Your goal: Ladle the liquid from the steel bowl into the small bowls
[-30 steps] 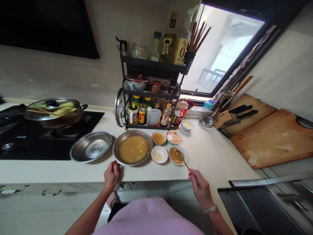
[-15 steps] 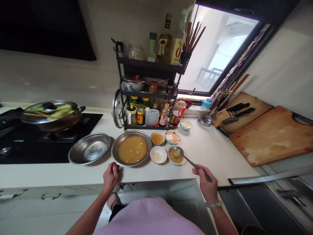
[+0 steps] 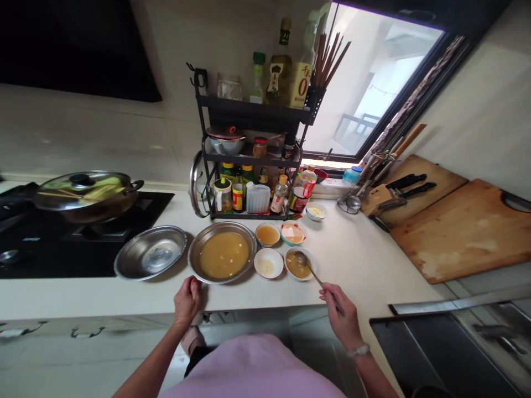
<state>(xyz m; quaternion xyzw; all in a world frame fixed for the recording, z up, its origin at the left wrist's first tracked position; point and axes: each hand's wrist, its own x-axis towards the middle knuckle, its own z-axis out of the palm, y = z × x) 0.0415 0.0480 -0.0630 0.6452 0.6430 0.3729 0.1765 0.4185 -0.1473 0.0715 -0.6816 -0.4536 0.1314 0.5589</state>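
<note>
My left hand (image 3: 187, 301) rests at the counter's front edge, fingers curled against the near rim of a steel pan (image 3: 194, 271) filled with yellow-brown liquid. My right hand (image 3: 340, 315) grips the handle of a metal spoon (image 3: 310, 269) whose bowl sits in a small white bowl (image 3: 299, 264) of brown sauce. Around that bowl stand three more small bowls: a near-empty white one (image 3: 269, 262), one with amber liquid (image 3: 267, 234) and one with pale orange sauce (image 3: 292, 233).
An empty steel pan (image 3: 150, 258) lies left of the filled one. A lidded wok (image 3: 85, 193) sits on the black stove. A black condiment rack (image 3: 253, 160) stands behind the bowls. Wooden cutting boards (image 3: 460, 232) and a knife block (image 3: 384, 199) are at right, a sink (image 3: 448, 354) at lower right.
The spoon came up out of the sauce bowl and is now dipped back into it. My right hand shifted slightly left. My left hand stayed at the pan's rim.
</note>
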